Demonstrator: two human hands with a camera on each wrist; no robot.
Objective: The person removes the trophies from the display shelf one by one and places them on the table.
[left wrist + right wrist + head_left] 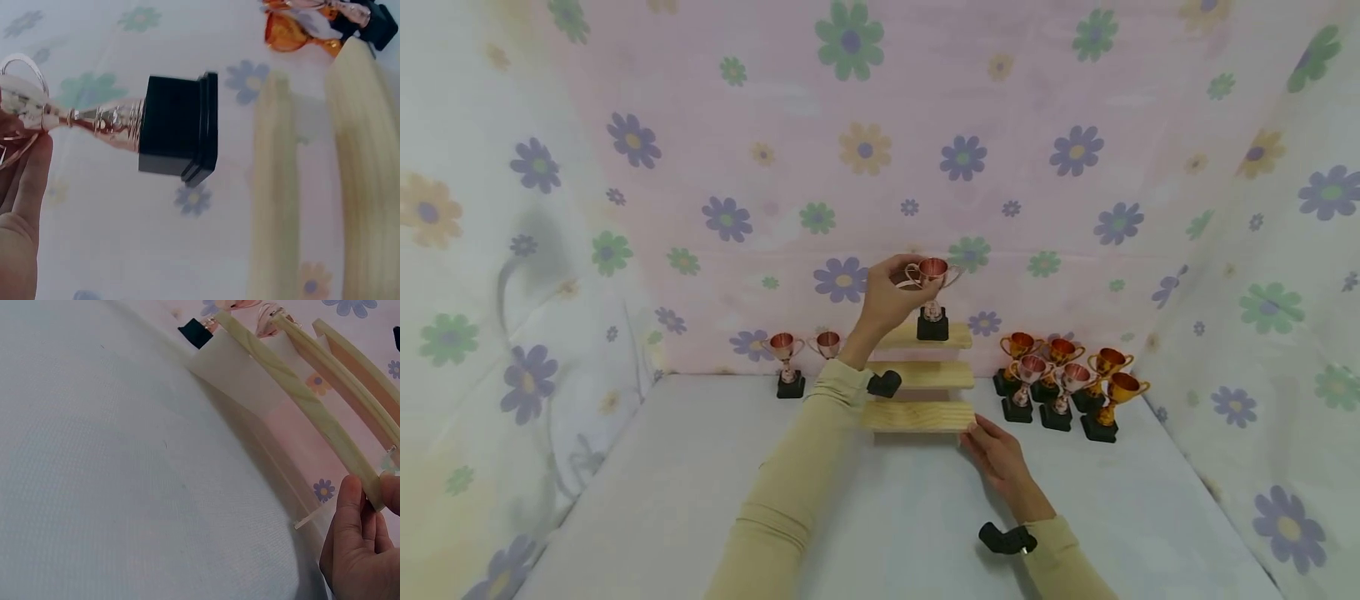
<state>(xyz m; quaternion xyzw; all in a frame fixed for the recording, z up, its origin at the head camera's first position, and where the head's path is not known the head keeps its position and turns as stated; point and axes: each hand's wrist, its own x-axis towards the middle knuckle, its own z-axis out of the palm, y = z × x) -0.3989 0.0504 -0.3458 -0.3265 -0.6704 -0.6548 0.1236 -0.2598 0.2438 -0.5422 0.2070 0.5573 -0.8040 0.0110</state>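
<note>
My left hand (891, 302) grips a rose-gold trophy cup (932, 323) by its bowl and handles. The cup is upright, its black base just above the top step of a three-step wooden display stand (921, 415). In the left wrist view a gap shows between the black base (174, 125) and the pale wooden board (274, 187). At the stand's lower right, my right hand (1003, 468) pinches the end of the bottom step. The right wrist view shows thumb and fingers (348, 509) on either side of that board's end (312, 412).
Two rose-gold trophies stand left of the stand, one (786, 358) in full view, the other (828, 343) partly behind my left arm. To the right, several gold trophies (1105, 408) and two rose-gold ones (1060, 396) cluster on the white table (700, 500). Flowered cloth (865, 150) surrounds it.
</note>
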